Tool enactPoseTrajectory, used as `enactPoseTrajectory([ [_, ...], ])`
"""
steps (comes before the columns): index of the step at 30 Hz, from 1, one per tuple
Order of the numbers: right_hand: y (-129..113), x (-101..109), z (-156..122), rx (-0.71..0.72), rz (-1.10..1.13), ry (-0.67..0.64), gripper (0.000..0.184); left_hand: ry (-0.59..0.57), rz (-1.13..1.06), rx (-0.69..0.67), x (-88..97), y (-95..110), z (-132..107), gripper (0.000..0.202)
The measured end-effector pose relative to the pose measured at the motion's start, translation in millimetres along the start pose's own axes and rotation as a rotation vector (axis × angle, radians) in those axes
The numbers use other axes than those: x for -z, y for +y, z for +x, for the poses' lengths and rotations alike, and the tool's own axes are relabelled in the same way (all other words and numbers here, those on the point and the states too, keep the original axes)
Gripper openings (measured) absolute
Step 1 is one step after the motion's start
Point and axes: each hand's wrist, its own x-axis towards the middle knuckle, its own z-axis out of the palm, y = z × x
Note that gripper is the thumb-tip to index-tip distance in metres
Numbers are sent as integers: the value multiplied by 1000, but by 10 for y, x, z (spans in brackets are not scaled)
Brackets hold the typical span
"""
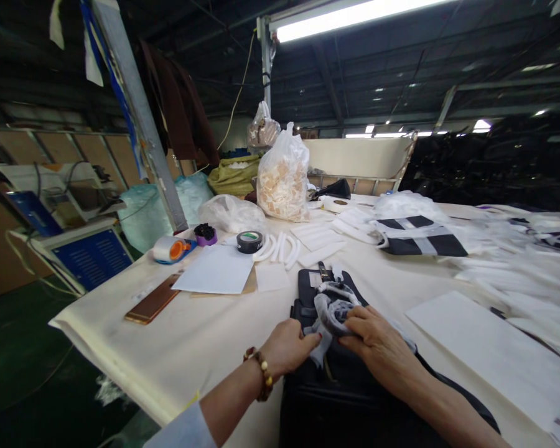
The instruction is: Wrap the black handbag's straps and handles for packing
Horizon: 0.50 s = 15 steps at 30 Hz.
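A black bag [350, 389] lies on the table in front of me, its buckled strap end pointing away. On top of it is a coiled strap [329, 314] in translucent plastic wrap. My right hand [378, 345] grips the coil's right side between thumb and fingers. At the bag's left edge my left hand [287, 345] is closed, its thumb pointing right against a pale wrapping strip [321, 348]. Its fingertips are hidden, so I cannot tell exactly what they hold.
Left of the bag lie a phone [154, 300], white sheets [217, 269], black tape [249, 242] and clear tape [168, 249]. Curved white pieces [280, 247] lie beyond. A filled plastic bag [284, 177] stands at the back. Wrapped black pieces [422, 236] and white card [490, 354] are right.
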Motion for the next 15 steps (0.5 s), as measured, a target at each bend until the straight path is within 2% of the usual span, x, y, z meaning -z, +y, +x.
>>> enactPoseTrajectory([
  [3,-9,1,-37,-6,-1,4,18,-1,51,10,-40,-8,-19,25],
  [8,-64,23,-94,-20,-48,-2,16,12,-55,109,-118,-58,-5,23],
  [12,-95,-5,-116,-59,-106,35,14,142,-137,125,-138,-90,-38,22],
  [15,-115,-61,-118,5,-111,1,15,233,-137,109,-127,-62,-37,17],
])
